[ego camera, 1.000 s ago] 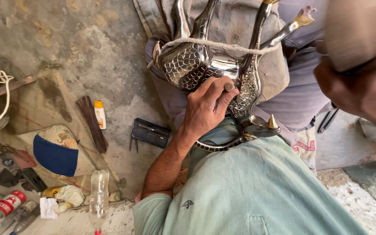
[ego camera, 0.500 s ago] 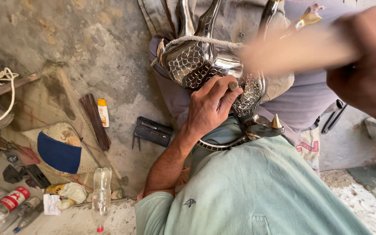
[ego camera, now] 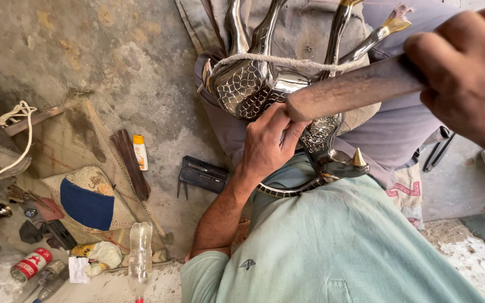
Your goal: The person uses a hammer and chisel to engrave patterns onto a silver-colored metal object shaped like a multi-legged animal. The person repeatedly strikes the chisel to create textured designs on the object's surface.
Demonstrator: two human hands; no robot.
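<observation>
Concrete floor (ego camera: pixel 113 50), stained & cracked, w/ tools, bottle (ego camera: pixel 140 257), cushion (ego camera: pixel 88 203).

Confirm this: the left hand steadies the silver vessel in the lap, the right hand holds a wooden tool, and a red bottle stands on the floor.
Wrong on the bottle: the head view shows it yellow and white, lying flat. The rest stands: left hand on the vessel, right hand gripping the tool.

Lying on the floor: one clear plastic bottle (ego camera: pixel 140 252), one red can (ego camera: pixel 30 264), one small yellow-capped tube (ego camera: pixel 140 152), one black case (ego camera: pixel 202 175), one white rope (ego camera: pixel 13 130). Showing in the lap: one silver embossed vessel (ego camera: pixel 254 84).
</observation>
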